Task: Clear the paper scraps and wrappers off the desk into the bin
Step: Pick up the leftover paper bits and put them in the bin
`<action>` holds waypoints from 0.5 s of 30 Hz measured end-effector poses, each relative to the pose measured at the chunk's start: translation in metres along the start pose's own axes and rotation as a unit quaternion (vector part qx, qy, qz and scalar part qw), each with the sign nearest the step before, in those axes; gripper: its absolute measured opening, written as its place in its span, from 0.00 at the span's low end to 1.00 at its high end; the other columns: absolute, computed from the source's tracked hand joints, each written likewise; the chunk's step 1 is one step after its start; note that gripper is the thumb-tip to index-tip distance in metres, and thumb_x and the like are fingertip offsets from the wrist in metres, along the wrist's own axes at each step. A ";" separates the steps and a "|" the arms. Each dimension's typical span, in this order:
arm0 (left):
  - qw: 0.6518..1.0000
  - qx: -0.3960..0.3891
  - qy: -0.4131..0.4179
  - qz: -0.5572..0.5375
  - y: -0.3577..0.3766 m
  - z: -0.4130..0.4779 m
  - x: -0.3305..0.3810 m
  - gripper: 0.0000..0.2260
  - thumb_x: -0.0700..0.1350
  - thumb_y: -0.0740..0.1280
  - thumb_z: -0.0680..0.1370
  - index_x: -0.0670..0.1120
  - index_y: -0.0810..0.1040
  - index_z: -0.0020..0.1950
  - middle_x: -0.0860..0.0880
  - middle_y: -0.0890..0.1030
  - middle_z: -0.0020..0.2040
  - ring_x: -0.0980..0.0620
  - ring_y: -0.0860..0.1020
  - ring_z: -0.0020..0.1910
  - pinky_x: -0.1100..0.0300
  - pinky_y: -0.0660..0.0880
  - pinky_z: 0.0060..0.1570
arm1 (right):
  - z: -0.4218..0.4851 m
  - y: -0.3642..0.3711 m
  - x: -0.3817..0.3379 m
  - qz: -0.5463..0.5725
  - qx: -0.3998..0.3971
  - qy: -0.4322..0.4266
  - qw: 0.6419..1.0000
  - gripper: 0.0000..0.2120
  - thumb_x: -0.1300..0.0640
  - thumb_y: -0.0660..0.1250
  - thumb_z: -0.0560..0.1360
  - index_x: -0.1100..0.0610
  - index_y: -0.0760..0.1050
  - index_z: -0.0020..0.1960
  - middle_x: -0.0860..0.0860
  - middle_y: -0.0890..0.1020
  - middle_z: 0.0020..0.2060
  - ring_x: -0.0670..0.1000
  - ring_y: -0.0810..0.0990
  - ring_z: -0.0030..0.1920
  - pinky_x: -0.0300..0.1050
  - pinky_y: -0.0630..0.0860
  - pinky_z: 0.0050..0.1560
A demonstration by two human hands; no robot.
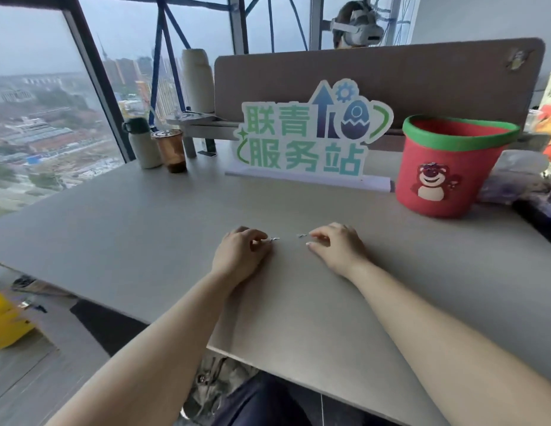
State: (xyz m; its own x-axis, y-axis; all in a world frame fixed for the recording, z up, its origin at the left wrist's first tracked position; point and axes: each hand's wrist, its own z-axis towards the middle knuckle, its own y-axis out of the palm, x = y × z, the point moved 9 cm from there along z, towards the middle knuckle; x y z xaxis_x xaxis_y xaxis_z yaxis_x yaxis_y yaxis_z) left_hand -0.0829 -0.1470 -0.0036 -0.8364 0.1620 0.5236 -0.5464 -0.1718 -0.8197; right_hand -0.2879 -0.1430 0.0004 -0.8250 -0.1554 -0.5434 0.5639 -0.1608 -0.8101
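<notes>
Both my hands lie on the grey desk (145, 229) near its middle. My left hand (241, 255) has curled fingers that pinch a tiny pale paper scrap (274, 239) at its fingertips. My right hand (337, 247) has bent fingers whose tips touch the desk beside another tiny scrap (302, 235); whether it grips that scrap is unclear. The bin (446, 167), a red bucket with a green rim and a pink bear picture, stands at the back right, well beyond my right hand.
A green and blue cut-out sign (305, 139) stands behind my hands, against a brown divider (391, 78). A white flask (143, 142) and a brown drink cup (172, 150) stand at the back left. Clutter and bags (520, 176) lie right of the bin. A person with a headset sits beyond the divider.
</notes>
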 end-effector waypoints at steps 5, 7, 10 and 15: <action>1.000 0.002 0.007 -0.008 0.002 0.009 0.001 0.06 0.54 0.67 0.73 0.58 0.82 0.47 0.54 0.78 0.50 0.52 0.78 0.50 0.56 0.76 0.52 | 0.009 0.007 -0.012 -0.022 0.006 0.006 1.000 0.12 0.48 0.66 0.72 0.46 0.79 0.54 0.51 0.79 0.55 0.57 0.73 0.60 0.48 0.71 0.61; 1.000 0.002 0.007 -0.017 0.003 0.013 0.002 0.05 0.54 0.68 0.73 0.58 0.82 0.45 0.54 0.78 0.48 0.52 0.78 0.49 0.57 0.76 0.50 | 0.013 0.008 -0.014 -0.011 0.013 0.014 1.000 0.10 0.48 0.68 0.71 0.47 0.80 0.51 0.51 0.80 0.53 0.57 0.74 0.58 0.49 0.72 0.60; 1.000 0.003 0.005 -0.018 0.004 0.017 0.002 0.04 0.53 0.68 0.72 0.57 0.82 0.43 0.55 0.77 0.45 0.52 0.77 0.48 0.58 0.75 0.48 | 0.019 0.008 -0.013 0.010 0.017 0.034 0.999 0.07 0.47 0.69 0.69 0.47 0.81 0.46 0.50 0.82 0.49 0.55 0.77 0.55 0.50 0.74 0.57; 1.000 0.007 0.000 -0.005 0.006 0.020 0.003 0.03 0.51 0.67 0.73 0.56 0.81 0.43 0.54 0.78 0.46 0.51 0.77 0.49 0.56 0.76 0.47 | 0.025 0.012 -0.015 0.006 0.006 0.031 0.999 0.04 0.50 0.69 0.70 0.49 0.80 0.41 0.51 0.81 0.47 0.56 0.77 0.53 0.49 0.74 0.54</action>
State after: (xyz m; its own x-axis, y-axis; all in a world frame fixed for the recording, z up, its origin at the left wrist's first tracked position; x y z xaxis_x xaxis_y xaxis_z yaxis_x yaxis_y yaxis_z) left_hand -0.0896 -0.1673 -0.0018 -0.8309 0.1642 0.5316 -0.5553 -0.1842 -0.8110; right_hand -0.2676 -0.1673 0.0044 -0.8183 -0.0964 -0.5666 0.5745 -0.1701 -0.8007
